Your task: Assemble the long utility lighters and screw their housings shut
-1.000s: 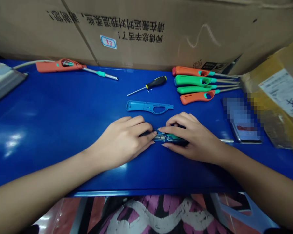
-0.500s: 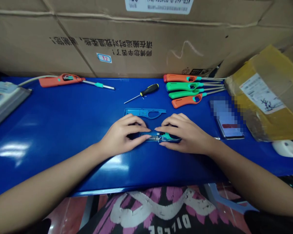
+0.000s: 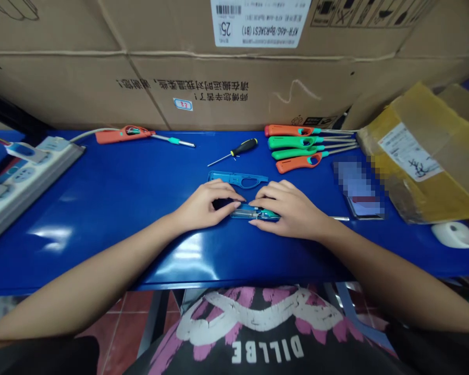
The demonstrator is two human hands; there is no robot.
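An opened blue gas lighter [image 3: 244,212] lies on the blue table, its inner parts and a green piece showing; its metal tube tip sticks out past my right wrist. My left hand [image 3: 207,207] is closed round the lighter's left end, thumb and fingertips near its edge. On the right part, my right hand [image 3: 287,209] grips it with the fingers over the far side and the thumb on the near side. Just beyond my hands rests the detached blue casing half [image 3: 240,179]. A black and yellow screwdriver [image 3: 244,147] lies farther back.
Orange and green lighters [image 3: 297,141] lie in a row at the back right, near a yellow package [image 3: 422,156]. A phone [image 3: 359,190] and white mouse [image 3: 455,235] sit at right. An orange lighter [image 3: 121,134] and power strip [image 3: 35,174] are at left. Behind stands a large cardboard box [image 3: 203,73].
The camera view has shifted, bringing more of the power strip and the box's label into sight. Both hands stay on the opened blue lighter, with the fingers slightly shifted.
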